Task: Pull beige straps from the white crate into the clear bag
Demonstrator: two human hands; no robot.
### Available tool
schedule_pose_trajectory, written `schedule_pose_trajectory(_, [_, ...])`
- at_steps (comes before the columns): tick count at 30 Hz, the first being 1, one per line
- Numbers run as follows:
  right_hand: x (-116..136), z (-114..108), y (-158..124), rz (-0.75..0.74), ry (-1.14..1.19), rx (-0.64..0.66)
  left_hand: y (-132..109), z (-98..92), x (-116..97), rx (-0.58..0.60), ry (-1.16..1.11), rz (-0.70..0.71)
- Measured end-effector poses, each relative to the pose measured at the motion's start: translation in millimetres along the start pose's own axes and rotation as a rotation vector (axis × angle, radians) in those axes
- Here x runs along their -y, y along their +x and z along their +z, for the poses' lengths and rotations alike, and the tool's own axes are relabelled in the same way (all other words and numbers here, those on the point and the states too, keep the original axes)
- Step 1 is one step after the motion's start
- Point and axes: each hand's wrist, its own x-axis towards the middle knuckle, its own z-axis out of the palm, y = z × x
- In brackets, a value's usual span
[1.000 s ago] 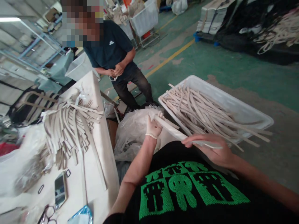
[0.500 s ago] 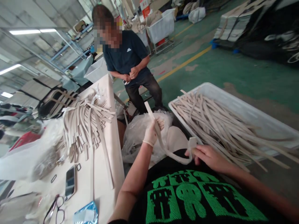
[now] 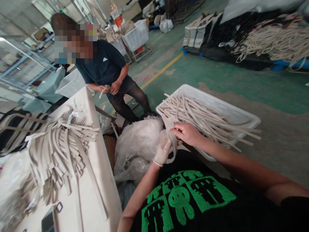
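Note:
A beige webbing strap (image 3: 174, 149) hangs in a loop in front of my dark shirt, between my two hands. My left hand (image 3: 163, 152), in a thin whitish glove, is closed around the strap near its lower part. Close beside it, my bare right hand (image 3: 187, 132) pinches the strap higher up with thumb and fingers. The fingertips of both hands are slightly blurred. Right behind the right hand stands a white plastic bin (image 3: 251, 120) with many loose beige straps (image 3: 200, 112) in it, some hanging over its rim.
On my left, a cream-topped table (image 3: 106, 193) bears a pile of straps (image 3: 58, 151), a phone (image 3: 49, 220) and a small black buckle (image 3: 59, 207). Clear plastic bags (image 3: 137, 145) lie between table and bin. Across from me a person (image 3: 103, 64) holds a small strap piece.
My hands have come together, the right one moving up and inward beside the left. The strap, stretched between them before, now forms a tighter loop. The view has swung to the right.

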Motion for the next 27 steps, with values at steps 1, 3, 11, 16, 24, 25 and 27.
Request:
schedule_pose_trajectory(1, [0,-2,0,0.001,-0.003,-0.008,-1,0.8,1,0.016,0.025,0.006])
schedule_pose_trajectory(3, [-1,-6,1,0.007,-0.001,-0.015,-3,3.1,3,0.071,0.024,0.02])
schedule_pose_trajectory(11, [-16,-10,12,0.384,0.48,0.185,-9,5.4,0,0.116,0.095,0.045])
schedule_pose_trajectory(16, [-21,-26,24,0.456,0.912,0.294,-15,-2.6,-5,0.216,0.157,0.021])
schedule_pose_trajectory(24, [8,-36,22,0.243,0.639,0.211,-4,1.7,-17,0.127,0.04,-0.013])
schedule_pose_trajectory(25, [14,-37,20,0.189,0.549,0.186,0,4.8,-21,0.077,0.027,0.006])
schedule_pose_trajectory(27, [24,-39,17,0.078,0.404,0.147,6,10.4,-29,-0.004,0.031,0.044])
